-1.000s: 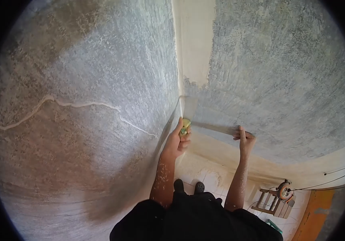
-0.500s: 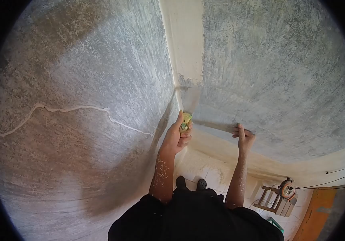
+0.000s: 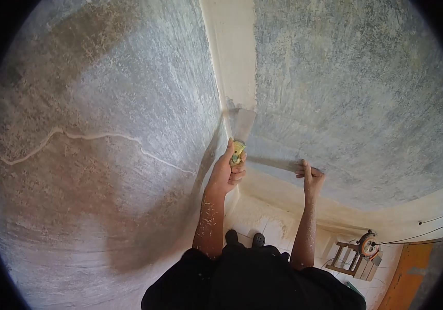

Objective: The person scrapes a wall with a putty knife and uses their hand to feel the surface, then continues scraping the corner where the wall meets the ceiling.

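Note:
My left hand (image 3: 225, 171) is wrapped around the yellowish handle of a putty knife (image 3: 244, 124), close to the inside corner of two walls. The wide flat blade points up, its far edge at the lower end of a smooth cream strip (image 3: 234, 62) beside the corner. Whether the whole edge touches the wall is hard to tell. My right hand (image 3: 312, 178) holds nothing visible; its fingers are apart and close to the right grey wall (image 3: 335, 103). Pale flakes cling to both forearms.
A white filled crack line (image 3: 97, 137) crosses the left wall (image 3: 144, 77). Below are my dark shoes on the tiled floor (image 3: 270, 227). At lower right, a cable reel (image 3: 368, 244) sits by a wooden stool (image 3: 348, 257), near hanging cables and an orange panel (image 3: 406, 274).
The putty knife's blade has tilted and shows more plainly, lighter against the wall. My left hand has shifted slightly, and the view has turned a little. My right hand stays by the wall.

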